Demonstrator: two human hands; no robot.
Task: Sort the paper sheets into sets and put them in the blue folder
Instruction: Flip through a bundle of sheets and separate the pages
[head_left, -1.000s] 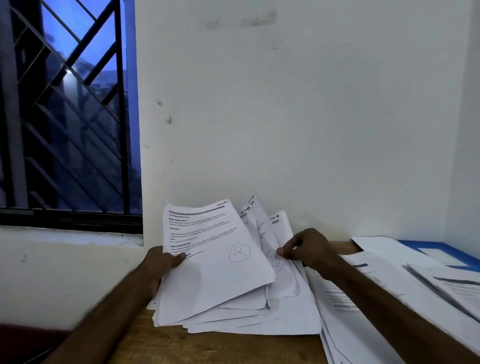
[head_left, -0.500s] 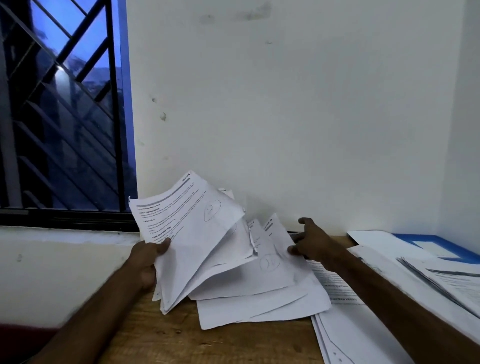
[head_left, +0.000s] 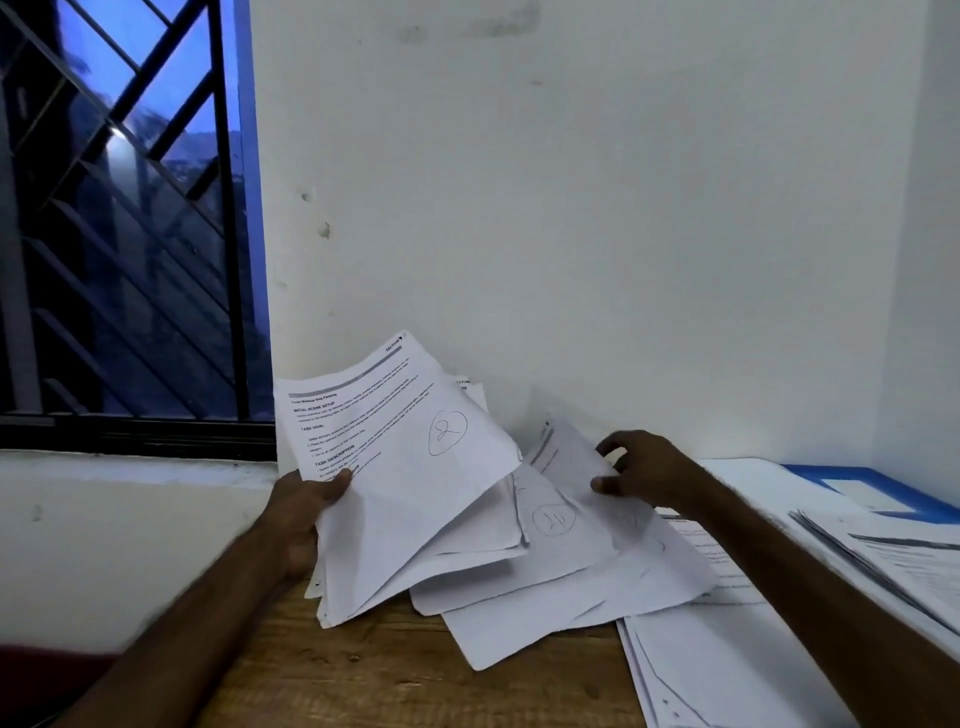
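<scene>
A window (head_left: 119, 234) with a dark diagonal metal grille (head_left: 156, 98) fills the upper left, dusk-blue outside. Right of the window runs a white wall (head_left: 571, 208), with a small chip (head_left: 324, 229) close to the window frame. Below the window lies a pale sill (head_left: 130, 467). Below and right of the window sits the wooden bench (head_left: 389, 675). Far beneath the window shows a blurred red patch (head_left: 52, 670).

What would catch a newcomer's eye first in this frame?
The left hand grips a fanned stack of sheets raised at centre, its top page bearing a pen-circled 2. Beside it, the right hand pinches a loose sheet above the scattered pile on the wooden table; the blue folder lies at the far right.
</scene>
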